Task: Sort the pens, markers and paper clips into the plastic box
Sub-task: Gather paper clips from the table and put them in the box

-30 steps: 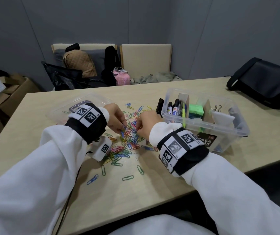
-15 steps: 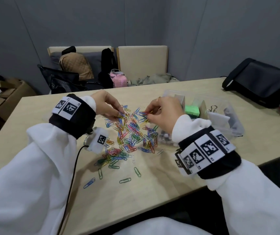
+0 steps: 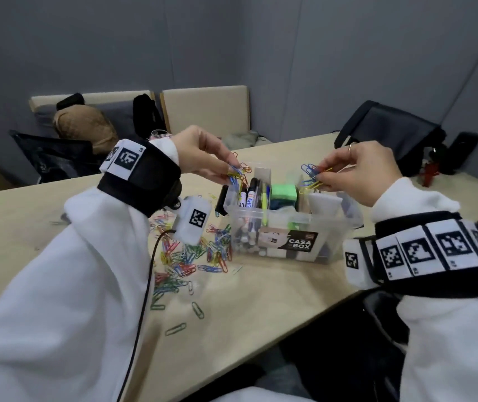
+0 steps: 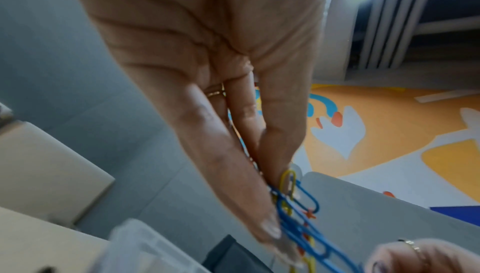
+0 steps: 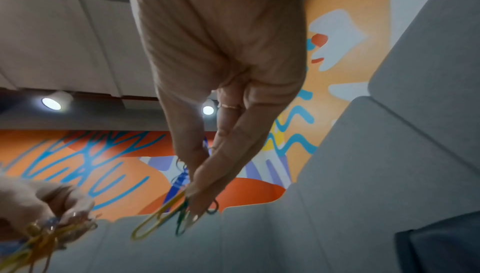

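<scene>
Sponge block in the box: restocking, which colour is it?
Green sponge block, clearest in the head view.

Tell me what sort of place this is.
Probably an office meeting room or booth: a long wooden table against grey padded walls, cushioned bench seats behind it with bags left on them, and a colourful wall mural in the wrist views.

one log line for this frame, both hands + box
left hand: pinches clips over box | right hand: pinches clips over box | markers: in box | pile: on table
</scene>
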Motion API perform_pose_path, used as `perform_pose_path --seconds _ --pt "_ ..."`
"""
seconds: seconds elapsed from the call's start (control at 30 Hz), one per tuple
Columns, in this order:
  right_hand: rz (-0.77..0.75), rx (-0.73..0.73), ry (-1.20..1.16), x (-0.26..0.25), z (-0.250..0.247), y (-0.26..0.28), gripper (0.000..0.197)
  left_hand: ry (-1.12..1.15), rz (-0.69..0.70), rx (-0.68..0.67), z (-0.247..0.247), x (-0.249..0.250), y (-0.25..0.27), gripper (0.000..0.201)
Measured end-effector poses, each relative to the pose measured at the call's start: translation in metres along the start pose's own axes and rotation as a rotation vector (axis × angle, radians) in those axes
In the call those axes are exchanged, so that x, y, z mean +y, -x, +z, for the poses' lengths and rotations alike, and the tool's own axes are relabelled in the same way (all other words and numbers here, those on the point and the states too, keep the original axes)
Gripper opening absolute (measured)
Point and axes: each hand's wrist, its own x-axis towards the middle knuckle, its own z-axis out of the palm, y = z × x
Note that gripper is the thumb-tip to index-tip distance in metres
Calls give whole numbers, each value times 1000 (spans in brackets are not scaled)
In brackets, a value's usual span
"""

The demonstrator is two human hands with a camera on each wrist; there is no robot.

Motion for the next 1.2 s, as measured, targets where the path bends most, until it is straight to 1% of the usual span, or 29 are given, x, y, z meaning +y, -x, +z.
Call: perform_pose_path --seconds 0.07,0.17,0.27,0.37,0.5,0.6,0.67,0.73,0.83,0.9,1.0,1.07,1.2 --pt "38 -15 35 11 -7 -2 20 -2 18 -39 17 10 -13 11" --pt "101 -25 48 23 -11 -5 22 0 35 -95 40 22 -30 11" --pt "165 -67 58 36 -9 -8 27 -8 39 -134 62 29 -45 12" --pt "204 -91 99 47 -6 -13 23 -4 26 -156 80 30 -56 12" --pt "248 -181 177 54 -5 -14 16 -34 -12 -155 93 29 -65 8" --pt "255 -212 178 55 -6 -15 12 -66 -37 -164 99 31 -68 7" --pt "241 -214 245 53 -7 -15 9 -99 -47 -163 102 33 -69 7" --pt "218 -222 326 49 -9 -13 11 -131 -60 -155 104 36 -70 7" --pt "220 -274 357 48 -11 -13 8 -155 -87 -160 106 36 -71 6" --pt "228 -246 355 49 -13 -14 7 -176 -94 -169 109 35 -73 7" --pt "230 -134 357 52 -15 -17 6 -258 -105 -184 114 35 -77 8" --pt "240 -85 358 54 -16 -19 5 -285 -112 -190 118 35 -81 8" --pt "251 -55 365 56 -18 -19 6 -318 -137 -252 128 37 -85 13"
